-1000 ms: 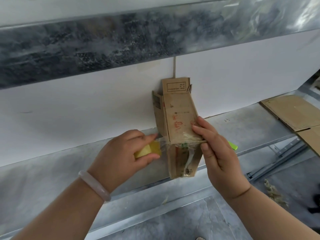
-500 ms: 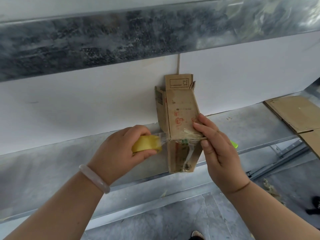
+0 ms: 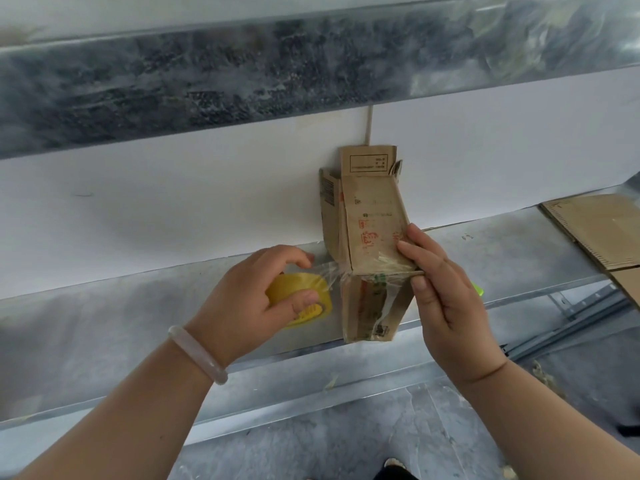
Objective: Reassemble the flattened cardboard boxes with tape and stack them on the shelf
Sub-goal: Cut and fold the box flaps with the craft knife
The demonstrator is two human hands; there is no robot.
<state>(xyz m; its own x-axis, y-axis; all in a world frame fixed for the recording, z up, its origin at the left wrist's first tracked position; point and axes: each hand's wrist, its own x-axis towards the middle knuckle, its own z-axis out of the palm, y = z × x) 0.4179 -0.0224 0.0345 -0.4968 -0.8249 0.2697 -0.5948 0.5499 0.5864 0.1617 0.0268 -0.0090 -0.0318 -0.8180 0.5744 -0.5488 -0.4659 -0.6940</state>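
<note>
The left forearm (image 3: 138,410) and right forearm (image 3: 540,410) are bare. A smooth, milky-pale, translucent bangle (image 3: 197,353) circles the left wrist, at 7 o'clock from the left hand (image 3: 249,299). The right hand (image 3: 450,299) has short, plain nails. At 6 o'clock in the view a pale shoe tip (image 3: 394,464) shows, small and unclear.

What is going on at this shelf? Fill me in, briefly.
A person is taping up a small brown cardboard box standing on the grey metal shelf. The left hand grips a yellow roll of clear tape, with a strip of tape stretched from the roll onto the box. The right hand holds the box at its taped edge. Flattened cardboard sheets lie further right on the shelf.
</note>
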